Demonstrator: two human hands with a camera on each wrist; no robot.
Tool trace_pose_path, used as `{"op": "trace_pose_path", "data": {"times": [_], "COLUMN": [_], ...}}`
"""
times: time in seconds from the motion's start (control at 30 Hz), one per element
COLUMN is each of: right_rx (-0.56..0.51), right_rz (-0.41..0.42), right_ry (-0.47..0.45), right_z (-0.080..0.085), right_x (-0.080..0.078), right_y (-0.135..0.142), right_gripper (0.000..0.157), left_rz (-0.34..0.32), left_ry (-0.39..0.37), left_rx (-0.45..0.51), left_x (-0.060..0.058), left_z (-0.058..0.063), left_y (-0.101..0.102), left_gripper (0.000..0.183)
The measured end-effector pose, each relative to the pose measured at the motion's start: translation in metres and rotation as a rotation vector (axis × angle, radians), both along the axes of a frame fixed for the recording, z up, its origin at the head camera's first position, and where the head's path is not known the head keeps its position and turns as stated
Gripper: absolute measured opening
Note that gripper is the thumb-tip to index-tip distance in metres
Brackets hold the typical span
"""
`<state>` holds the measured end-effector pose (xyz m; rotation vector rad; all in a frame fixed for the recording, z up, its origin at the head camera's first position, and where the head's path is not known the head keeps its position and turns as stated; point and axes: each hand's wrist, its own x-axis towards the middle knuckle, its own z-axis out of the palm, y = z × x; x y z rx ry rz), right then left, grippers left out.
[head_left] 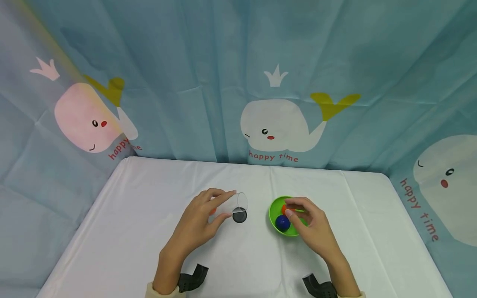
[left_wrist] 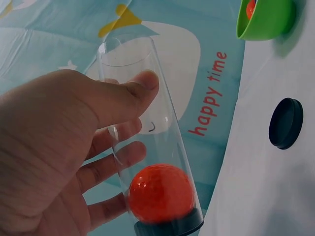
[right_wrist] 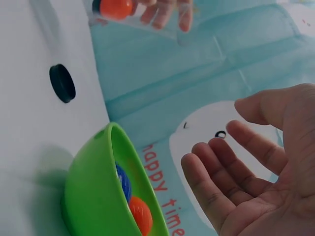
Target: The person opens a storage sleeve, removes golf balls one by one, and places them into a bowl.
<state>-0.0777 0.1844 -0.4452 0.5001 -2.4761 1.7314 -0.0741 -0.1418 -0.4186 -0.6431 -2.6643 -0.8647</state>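
Note:
A clear plastic tube (left_wrist: 147, 108) with a dark base cap stands tilted in the left wrist view, an orange ball (left_wrist: 161, 193) at its bottom. My left hand (head_left: 197, 219) grips the tube, thumb on one side and fingers round the other. Its top end is uncovered. A green bowl (head_left: 273, 205) holds a blue ball (head_left: 282, 223) and another orange ball (right_wrist: 141, 215). Above the bowl hovers my right hand (head_left: 311, 223), fingers loosely bent; the right wrist view shows nothing in it. A loose black cap (head_left: 239, 215) lies on the table between the hands.
The table (head_left: 123, 231) is covered with a white cloth. Behind it and at both sides hangs a blue curtain (head_left: 208, 82) printed with whales. Black straps with camera mounts (head_left: 193, 278) sit on both wrists.

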Motion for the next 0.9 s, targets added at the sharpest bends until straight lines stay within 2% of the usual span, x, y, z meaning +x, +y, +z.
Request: {"op": "trace_pose_path", "data": {"times": [0.2,0.47,0.9], "right_rx": [-0.051,-0.128,-0.200], "right_rz": [0.031,0.080,0.104], "right_ry": [-0.029,-0.120,-0.137], "right_z": [0.002,0.009,0.009], "right_x": [0.000,-0.005,-0.005], "right_y": [-0.008,-0.040,-0.052], "right_gripper": [0.028,0.027,0.030], "left_rz": [-0.013,-0.023,-0.020], "left_ry": [0.008,0.033,0.061], "left_rx": [-0.012,-0.054,-0.093], "left_x": [0.000,0.000,0.000], "left_z": [-0.002,-0.002,-0.002], "left_y": [0.005,0.017,0.019], "left_gripper": [0.066,0.063,0.066]}}
